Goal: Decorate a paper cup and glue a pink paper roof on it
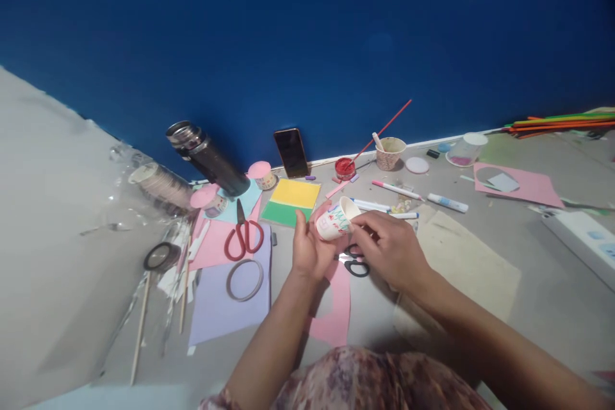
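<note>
A small white paper cup [330, 220] with coloured drawings lies tilted across the fingers of my left hand [308, 253], its mouth turned to the right. My left palm faces up, with the thumb standing apart from the cup. The fingers of my right hand [391, 246] are pinched at the cup's rim. Just below the cup, black-handled scissors [356, 268] lie partly covered by my hands. A cut piece of pink paper [339, 307] is under my left wrist.
On the left are red-handled scissors [236, 240], a tape roll [245, 280], purple paper [211, 314] and a dark flask [216, 160]. A phone [291, 152] leans on the blue wall. Behind the hands stand a red paint pot [344, 169] and a patterned cup [390, 155]. Markers [396, 190] lie nearby.
</note>
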{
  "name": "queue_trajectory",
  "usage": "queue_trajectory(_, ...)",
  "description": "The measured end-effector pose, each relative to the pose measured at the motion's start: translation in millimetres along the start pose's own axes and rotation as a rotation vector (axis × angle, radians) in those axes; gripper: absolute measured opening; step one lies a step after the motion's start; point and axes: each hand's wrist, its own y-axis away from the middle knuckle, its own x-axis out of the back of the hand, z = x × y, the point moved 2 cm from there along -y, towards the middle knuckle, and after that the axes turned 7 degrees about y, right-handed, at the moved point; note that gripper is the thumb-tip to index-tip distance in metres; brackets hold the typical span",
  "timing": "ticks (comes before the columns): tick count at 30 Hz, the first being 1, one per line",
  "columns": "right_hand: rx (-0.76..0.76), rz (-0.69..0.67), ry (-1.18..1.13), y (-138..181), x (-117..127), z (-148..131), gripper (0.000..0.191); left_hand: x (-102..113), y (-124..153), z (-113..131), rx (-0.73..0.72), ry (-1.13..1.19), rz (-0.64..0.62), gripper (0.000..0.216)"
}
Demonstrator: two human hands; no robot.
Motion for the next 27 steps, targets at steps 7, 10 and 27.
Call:
queue_trajectory(7,0.182,0.113,0.148,3,4,-1,0.022,0,-2,-5,0.096,0.137,0.019,0.061)
queue_trajectory(10,0.168,0.108,0.155,1,5,3,0.021,1,-3,-3,0.100,0.147,-0.002,0.056)
queue_trajectory(27,0.430,0.139,0.250,-2,3,1,0.015,9,-3,-16,0.259,0.204,0.018,0.062)
